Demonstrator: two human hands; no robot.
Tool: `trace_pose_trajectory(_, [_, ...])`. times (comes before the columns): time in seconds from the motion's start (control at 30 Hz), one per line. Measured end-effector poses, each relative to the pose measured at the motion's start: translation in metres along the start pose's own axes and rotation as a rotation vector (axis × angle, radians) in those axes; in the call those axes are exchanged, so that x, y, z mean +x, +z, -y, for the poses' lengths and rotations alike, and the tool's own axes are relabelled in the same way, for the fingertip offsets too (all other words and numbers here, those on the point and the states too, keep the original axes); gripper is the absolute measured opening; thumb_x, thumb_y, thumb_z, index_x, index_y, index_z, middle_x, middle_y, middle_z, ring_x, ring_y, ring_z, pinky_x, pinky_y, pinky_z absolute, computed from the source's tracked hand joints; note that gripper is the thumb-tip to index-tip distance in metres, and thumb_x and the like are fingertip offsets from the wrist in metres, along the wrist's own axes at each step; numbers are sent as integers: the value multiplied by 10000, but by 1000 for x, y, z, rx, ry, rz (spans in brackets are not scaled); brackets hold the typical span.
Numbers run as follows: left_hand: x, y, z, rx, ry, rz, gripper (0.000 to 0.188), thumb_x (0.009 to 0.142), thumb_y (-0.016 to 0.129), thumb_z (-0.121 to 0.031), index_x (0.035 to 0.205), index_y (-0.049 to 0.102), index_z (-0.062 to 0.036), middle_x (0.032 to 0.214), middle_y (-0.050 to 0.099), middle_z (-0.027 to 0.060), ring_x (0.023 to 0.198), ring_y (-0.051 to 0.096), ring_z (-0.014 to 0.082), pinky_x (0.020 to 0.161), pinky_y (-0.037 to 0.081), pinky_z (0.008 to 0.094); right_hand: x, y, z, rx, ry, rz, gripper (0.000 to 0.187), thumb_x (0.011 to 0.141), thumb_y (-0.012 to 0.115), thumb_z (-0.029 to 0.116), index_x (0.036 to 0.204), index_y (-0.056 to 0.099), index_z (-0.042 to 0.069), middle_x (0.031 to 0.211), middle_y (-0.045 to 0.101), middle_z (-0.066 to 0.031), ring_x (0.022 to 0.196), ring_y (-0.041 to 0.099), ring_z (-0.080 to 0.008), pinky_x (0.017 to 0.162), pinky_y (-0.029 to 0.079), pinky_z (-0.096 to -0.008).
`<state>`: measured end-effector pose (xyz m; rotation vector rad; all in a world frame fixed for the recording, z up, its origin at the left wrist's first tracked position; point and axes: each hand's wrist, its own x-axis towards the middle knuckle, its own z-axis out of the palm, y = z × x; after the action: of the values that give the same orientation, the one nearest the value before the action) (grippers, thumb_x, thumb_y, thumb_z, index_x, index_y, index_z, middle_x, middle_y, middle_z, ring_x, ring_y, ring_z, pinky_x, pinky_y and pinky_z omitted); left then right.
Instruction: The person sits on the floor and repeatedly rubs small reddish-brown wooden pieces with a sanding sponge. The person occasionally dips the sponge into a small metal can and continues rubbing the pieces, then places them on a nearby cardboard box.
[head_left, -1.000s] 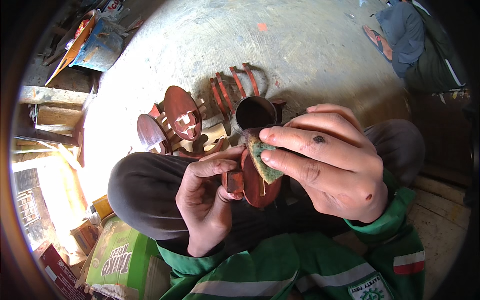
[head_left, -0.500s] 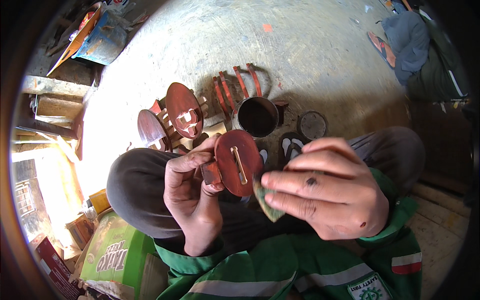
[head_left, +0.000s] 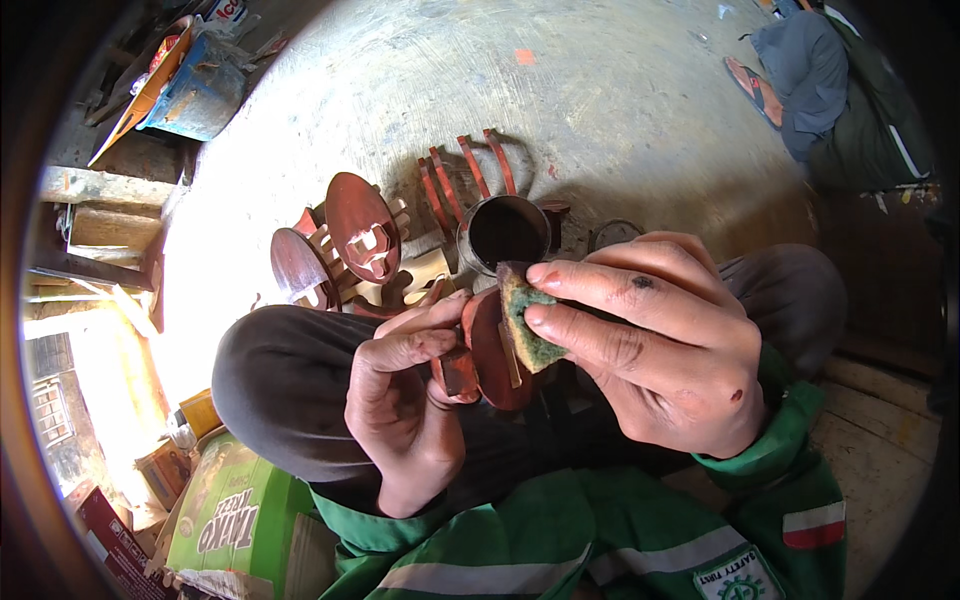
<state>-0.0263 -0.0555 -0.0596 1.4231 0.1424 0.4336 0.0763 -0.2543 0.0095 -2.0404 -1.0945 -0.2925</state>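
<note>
Between thumb and fingers, my left hand point(head_left: 410, 395) is closed on a small block behind a reddish-brown oval wooden piece point(head_left: 490, 365). A narrow slot runs along the face of that piece, partly covered now. In my right hand point(head_left: 670, 350) is a green and yellowish sponge point(head_left: 525, 330), pinched and darkened along its upper left edge. The sponge overlaps the right side of the oval piece and appears to touch it. Just beyond my hands stands an open can point(head_left: 506, 232) with dark contents.
Larger oval wooden pieces point(head_left: 362, 225) lie at the left beyond my knee. Several thin red-brown strips point(head_left: 462, 175) stand by the can. A round lid point(head_left: 614, 233) is partly behind my right hand. A green carton point(head_left: 235, 510) sits at lower left; another person's sandalled foot point(head_left: 755, 90) shows at upper right.
My right hand has brought the sponge up and left over the oval piece, covering part of its slot. My left hand has shifted right and slightly down, turning the piece more edge-on.
</note>
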Motion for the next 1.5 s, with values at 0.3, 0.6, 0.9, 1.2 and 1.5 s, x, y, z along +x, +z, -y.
trace_pose_trajectory(0.3, [0, -3, 0, 171, 88, -82, 257, 952, 674, -21, 1158, 520, -15, 1349, 615, 235, 1269, 601, 300, 1109, 469, 444, -6, 6, 13, 15, 28, 24, 330, 725, 815, 3, 1050, 787, 47, 1109, 749, -87, 903, 684, -237, 790, 500, -373])
trace_pose_trajectory(0.6, [11, -8, 2, 149, 201, -116, 298, 947, 711, -93, 1172, 525, -31, 1380, 601, 247, 1278, 595, 298, 1073, 487, 413, -2, -8, 8, 404, 32, 186, 281, 783, 801, 27, 1060, 794, 71, 1100, 760, -106, 923, 710, -217, 799, 523, -346])
trace_pose_trajectory(0.9, [5, -1, -1, 151, 129, -129, 356, 920, 767, -136, 1166, 542, -12, 1376, 612, 235, 1232, 607, 244, 1076, 463, 401, -4, 7, 13, 126, 6, 58, 310, 732, 817, 16, 1039, 789, 46, 1103, 755, -86, 908, 684, -232, 765, 506, -362])
trace_pose_trajectory(1.2, [5, -5, 1, 168, 111, -168, 415, 916, 786, -153, 1236, 574, 4, 1316, 639, 203, 1212, 618, 242, 1049, 485, 391, 2, -3, 6, 280, 47, 16, 313, 756, 796, 0, 1064, 784, 57, 1101, 754, -136, 912, 713, -243, 802, 540, -345])
trace_pose_trajectory(1.5, [6, -8, 0, 256, 96, -100, 370, 899, 787, -106, 1215, 671, 48, 1237, 673, 155, 1159, 640, 242, 1004, 507, 363, 2, -5, 12, 367, -40, 265, 249, 769, 809, 60, 1017, 801, 83, 1095, 768, -40, 919, 688, -181, 790, 478, -328])
